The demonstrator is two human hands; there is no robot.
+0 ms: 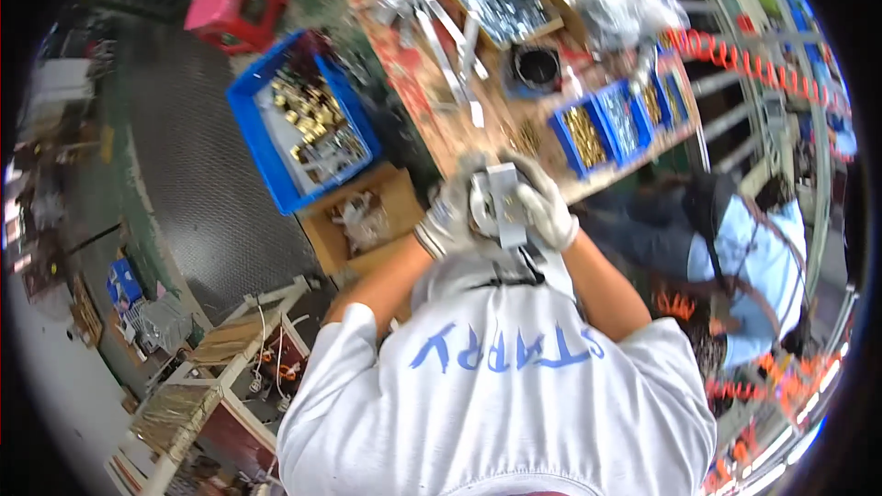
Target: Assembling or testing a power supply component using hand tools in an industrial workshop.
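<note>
Both of my hands wear pale work gloves and meet in front of my chest, at the near edge of the workbench. Between them is a grey, flat rectangular metal piece [504,205], held upright with small brass-coloured spots on its face. My left hand [457,213] grips it from the left side, its fingers curled and partly blurred. From the right, my right hand [544,208] closes its fingers on the piece's edge. What lies behind the piece is hidden.
On the wooden workbench [413,83] are blue bins [584,136] of small parts, a box of metal pieces [501,2], a dark round cup [537,66] and metal strips [441,50]. A blue crate [246,119] and cardboard box [322,237] stand left. Another person [749,248] is at right.
</note>
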